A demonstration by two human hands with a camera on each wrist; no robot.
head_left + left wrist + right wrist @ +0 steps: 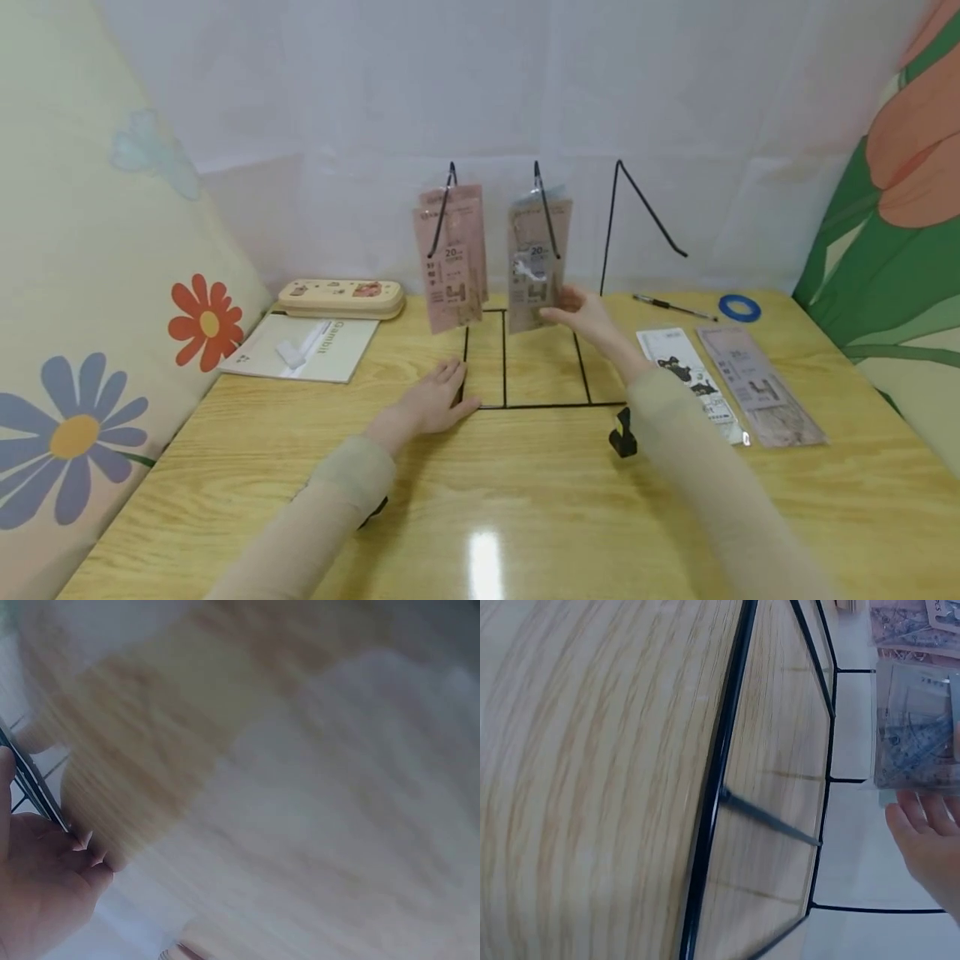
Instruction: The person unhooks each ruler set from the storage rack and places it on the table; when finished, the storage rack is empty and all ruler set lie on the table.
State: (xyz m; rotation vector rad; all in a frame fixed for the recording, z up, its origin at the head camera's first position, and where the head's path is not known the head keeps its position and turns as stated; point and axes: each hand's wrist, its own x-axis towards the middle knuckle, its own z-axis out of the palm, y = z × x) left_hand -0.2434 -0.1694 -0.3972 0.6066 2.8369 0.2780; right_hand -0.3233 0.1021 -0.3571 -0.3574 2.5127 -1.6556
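Observation:
A black wire display rack stands on the table, with several hooks rising from its base. My right hand pinches the lower right edge of a flat greyish-pink packet hanging on the middle hook, thumb in front and fingers behind. A bluish packet peeks out behind it. Pink packets hang on the left hook; the right hook carries nothing. My left hand rests with extended fingers at the rack base's front left corner. In the right wrist view, the hand's fingers reach behind the packet's lower edge.
At right lie a white packet with black cats, a pinkish packet, a pen and a blue ring. At left, a cream pencil case sits by a notebook bearing a small white piece.

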